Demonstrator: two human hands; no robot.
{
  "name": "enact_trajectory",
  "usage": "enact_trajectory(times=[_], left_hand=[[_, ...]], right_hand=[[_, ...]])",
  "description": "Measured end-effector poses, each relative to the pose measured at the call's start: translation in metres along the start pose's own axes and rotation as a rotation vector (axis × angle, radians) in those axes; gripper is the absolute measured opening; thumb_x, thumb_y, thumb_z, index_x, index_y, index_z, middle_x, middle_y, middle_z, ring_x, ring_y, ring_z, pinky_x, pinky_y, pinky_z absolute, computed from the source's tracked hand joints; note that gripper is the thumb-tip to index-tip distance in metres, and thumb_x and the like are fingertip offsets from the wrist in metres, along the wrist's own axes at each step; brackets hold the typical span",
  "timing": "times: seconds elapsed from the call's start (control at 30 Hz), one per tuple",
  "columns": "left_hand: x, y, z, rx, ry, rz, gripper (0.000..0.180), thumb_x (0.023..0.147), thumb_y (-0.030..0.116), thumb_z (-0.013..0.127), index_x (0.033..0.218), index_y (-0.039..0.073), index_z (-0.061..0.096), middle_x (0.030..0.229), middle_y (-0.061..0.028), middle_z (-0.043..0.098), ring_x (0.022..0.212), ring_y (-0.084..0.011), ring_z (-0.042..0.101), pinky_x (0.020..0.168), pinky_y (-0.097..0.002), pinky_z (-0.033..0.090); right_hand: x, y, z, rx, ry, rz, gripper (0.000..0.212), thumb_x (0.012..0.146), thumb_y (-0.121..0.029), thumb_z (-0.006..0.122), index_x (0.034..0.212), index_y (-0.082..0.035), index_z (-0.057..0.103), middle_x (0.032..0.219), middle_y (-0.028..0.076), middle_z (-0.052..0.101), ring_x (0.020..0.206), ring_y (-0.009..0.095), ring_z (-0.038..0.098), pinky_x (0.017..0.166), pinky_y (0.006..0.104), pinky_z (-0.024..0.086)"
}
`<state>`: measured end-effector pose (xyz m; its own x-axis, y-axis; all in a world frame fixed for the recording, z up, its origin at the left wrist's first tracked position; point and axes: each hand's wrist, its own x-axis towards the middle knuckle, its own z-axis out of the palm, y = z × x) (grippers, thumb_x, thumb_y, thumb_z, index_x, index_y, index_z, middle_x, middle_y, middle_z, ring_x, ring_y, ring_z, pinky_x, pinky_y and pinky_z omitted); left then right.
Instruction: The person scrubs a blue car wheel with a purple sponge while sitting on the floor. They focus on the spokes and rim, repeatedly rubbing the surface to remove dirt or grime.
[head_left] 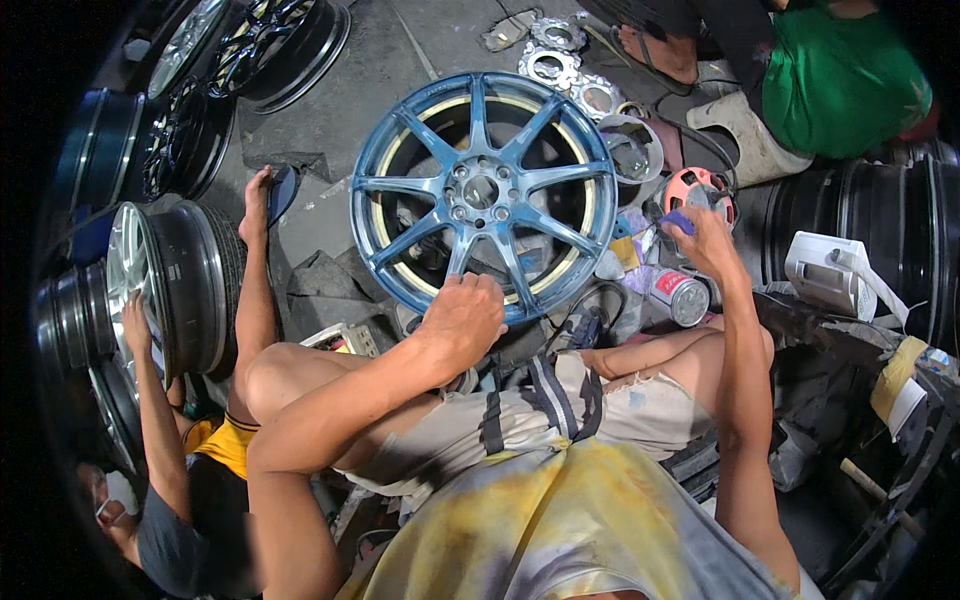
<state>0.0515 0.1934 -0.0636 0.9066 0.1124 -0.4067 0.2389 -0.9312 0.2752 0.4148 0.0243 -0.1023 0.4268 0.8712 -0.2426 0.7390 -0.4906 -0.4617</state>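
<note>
I'm in a wheel workshop. A blue-and-silver multi-spoke metal rim (480, 208) is in front of me, and glossy black metal rims (205, 145) crowd the grimy grey floor (372, 60) at my left.

Fisheye view from the wearer's head, facing down
The shirt (540, 520) is seen close at six o'clock; the wheel (482, 211) is framed farther off at twelve.

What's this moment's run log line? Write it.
left hand: at near side of blue wheel | right hand: grips purple piece | wheel: face up
</note>
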Motion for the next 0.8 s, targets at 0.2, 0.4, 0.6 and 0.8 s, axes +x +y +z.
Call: enact_trajectory(times=[0.2, 0.4, 0.6, 0.8], left_hand=[[0.004, 0.018, 0.001, -0.023, -0.054, -0.012, 0.042, 0.088, 0.035, 0.077, 0.101, -0.004, 0.068, 0.102, -0.0169, 0.066, 0.097, -0.0327, 0.066, 0.088, -0.0414, 0.052], [0.006, 0.007, 0.036, -0.002, 0.075, -0.094, 0.063, 0.093, 0.04, 0.071, 0.127, -0.011, 0.059, 0.135, -0.0284, 0.056, 0.126, -0.041, 0.056, 0.106, -0.0458, 0.047], [0.021, -0.029, 0.073, 0.099, 0.104, -0.402, 0.098, 0.095, 0.059, 0.062, 0.154, -0.013, 0.033, 0.162, -0.0339, 0.028, 0.153, -0.0449, 0.025, 0.123, -0.0529, 0.027], [0.032, -0.036, 0.09, 0.182, 0.242, -0.382, 0.11, 0.09, 0.076, 0.053, 0.153, -0.013, 0.037, 0.162, -0.0321, 0.03, 0.154, -0.0438, 0.025, 0.124, -0.0532, 0.023]], right_hand=[[-0.009, 0.006, 0.009, 0.004, 0.025, -0.074, 0.023, 0.09, -0.017, 0.07, 0.096, 0.005, 0.069, 0.091, 0.028, 0.067, 0.088, 0.05, 0.063, 0.077, 0.0519, 0.048], [-0.015, -0.031, 0.007, 0.01, -0.012, -0.024, 0.023, 0.091, -0.017, 0.07, 0.096, 0.005, 0.07, 0.089, 0.028, 0.067, 0.086, 0.049, 0.063, 0.076, 0.0508, 0.048], [-0.005, -0.037, 0.012, 0.044, 0.006, -0.1, 0.021, 0.09, -0.016, 0.071, 0.097, 0.004, 0.072, 0.09, 0.026, 0.069, 0.087, 0.048, 0.065, 0.076, 0.0494, 0.05], [0.001, -0.031, 0.011, 0.016, -0.042, -0.02, 0.025, 0.09, -0.018, 0.071, 0.097, 0.005, 0.072, 0.089, 0.029, 0.068, 0.085, 0.049, 0.064, 0.076, 0.0504, 0.05]])
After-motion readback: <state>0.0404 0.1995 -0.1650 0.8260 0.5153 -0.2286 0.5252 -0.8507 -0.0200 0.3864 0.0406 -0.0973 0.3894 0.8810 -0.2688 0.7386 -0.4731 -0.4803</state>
